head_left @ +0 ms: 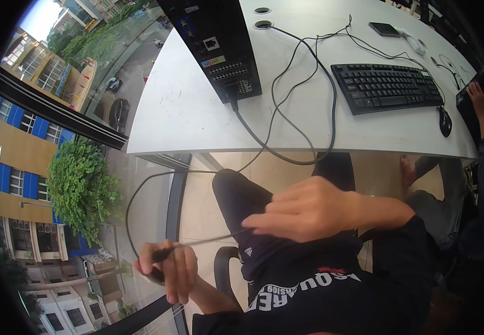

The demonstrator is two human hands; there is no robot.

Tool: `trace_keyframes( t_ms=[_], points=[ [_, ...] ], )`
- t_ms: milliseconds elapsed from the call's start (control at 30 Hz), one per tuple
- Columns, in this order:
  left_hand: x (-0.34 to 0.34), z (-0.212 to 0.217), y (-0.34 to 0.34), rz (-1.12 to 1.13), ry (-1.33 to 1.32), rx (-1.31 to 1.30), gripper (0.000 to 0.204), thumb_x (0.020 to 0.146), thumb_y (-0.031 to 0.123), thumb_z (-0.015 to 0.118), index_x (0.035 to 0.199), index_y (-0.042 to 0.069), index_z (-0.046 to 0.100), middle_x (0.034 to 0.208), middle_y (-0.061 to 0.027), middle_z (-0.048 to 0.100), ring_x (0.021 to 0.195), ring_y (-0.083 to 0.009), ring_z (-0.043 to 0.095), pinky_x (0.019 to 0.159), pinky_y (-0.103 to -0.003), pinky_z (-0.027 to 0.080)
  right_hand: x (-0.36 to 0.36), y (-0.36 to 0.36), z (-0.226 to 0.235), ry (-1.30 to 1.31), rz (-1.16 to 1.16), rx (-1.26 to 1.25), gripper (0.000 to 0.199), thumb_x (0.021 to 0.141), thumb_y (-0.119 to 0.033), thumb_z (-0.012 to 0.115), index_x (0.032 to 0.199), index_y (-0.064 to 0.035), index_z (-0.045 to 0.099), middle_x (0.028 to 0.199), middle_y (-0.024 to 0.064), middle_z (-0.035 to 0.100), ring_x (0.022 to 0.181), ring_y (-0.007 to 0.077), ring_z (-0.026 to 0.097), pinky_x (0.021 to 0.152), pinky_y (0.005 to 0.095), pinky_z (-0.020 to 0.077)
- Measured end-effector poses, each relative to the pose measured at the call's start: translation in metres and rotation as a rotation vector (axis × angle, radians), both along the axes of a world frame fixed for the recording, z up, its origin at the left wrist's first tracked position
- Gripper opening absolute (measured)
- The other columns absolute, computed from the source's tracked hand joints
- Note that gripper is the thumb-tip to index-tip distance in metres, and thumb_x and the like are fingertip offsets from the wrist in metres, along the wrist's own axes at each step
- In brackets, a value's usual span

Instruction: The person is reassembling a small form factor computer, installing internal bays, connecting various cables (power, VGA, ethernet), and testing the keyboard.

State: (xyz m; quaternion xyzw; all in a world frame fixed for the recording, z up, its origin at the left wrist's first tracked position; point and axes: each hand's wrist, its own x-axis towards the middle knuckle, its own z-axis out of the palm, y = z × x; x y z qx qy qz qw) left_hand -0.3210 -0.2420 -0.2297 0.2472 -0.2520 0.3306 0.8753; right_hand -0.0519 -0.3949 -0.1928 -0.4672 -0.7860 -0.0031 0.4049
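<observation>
Above my lap, at the lower left, my left hand (175,271) is closed round a black cable (128,209) and what look like its dark plug ends; the fingers partly hide them. From there a stretch of the same or another thin cable runs to my right hand (309,212), whose fingers are pinched on it. The black cable loops up from my left hand past my knee toward the table edge. Beyond my hands, a black computer tower (219,50) stands on the white table (169,111), its back with the ports turned to me. A thick power cord (247,127) is plugged in low on it.
A black keyboard (387,86) and mouse (445,121) lie on the right of the table, a phone (384,29) behind them. Loose cables trail across the tabletop to a cable hole (263,24). Another person's hand (479,100) is at far right. Window glass borders the left.
</observation>
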Motion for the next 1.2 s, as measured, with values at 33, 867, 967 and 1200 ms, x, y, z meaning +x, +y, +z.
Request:
trace_keyframes(
  t_ms=[33,867,967,1200],
  points=[
    [-0.007,-0.008,0.006,0.033,0.085,0.033,0.038,0.111,0.031,0.037,0.125,0.0,0.057,0.062,-0.0161,0.07,0.043,-0.0264,0.066,0.038,-0.028,0.046,0.012,-0.009,0.004,-0.024,-0.045,-0.076,0.022,0.093,-0.017,0.072,0.11,-0.0031,0.071,0.075,0.0031,0.066,0.062,0.0198,0.065,0.053,0.0315,0.0521],
    [0.056,0.067,0.025,1.41,1.227,0.764,0.021,0.1,0.014,0.07,0.114,-0.002,0.072,0.059,-0.0065,0.065,0.047,-0.0131,0.058,0.041,-0.02,0.031,0.094,-0.098,-0.014,1.214,-0.193,-0.16,0.029,0.103,-0.02,0.046,0.109,0.0065,0.058,0.053,0.0047,0.056,0.039,0.0062,0.039,0.037,0.0215,0.0284],
    [0.089,0.082,0.032,1.55,1.356,0.992,0.016,0.092,0.01,0.08,0.105,0.001,0.078,0.056,0.0005,0.057,0.044,-0.0098,0.044,0.045,-0.023,0.026,0.102,-0.11,-0.023,1.197,-0.181,-0.254,0.028,0.1,-0.023,0.051,0.106,0.0028,0.06,0.056,0.0031,0.054,0.041,0.0044,0.037,0.039,0.0211,0.026],
    [0.16,0.088,0.08,1.81,0.96,1.373,0.018,0.087,0.012,0.082,0.103,0.004,0.08,0.089,-0.0003,0.068,0.078,-0.0086,0.055,0.071,-0.028,0.042,0.111,-0.115,-0.049,1.144,-0.397,-0.417,0.027,0.102,-0.019,0.049,0.103,0.0036,0.063,0.056,-0.0017,0.048,0.044,0.0022,0.035,0.043,0.0198,0.0254]
  ],
)
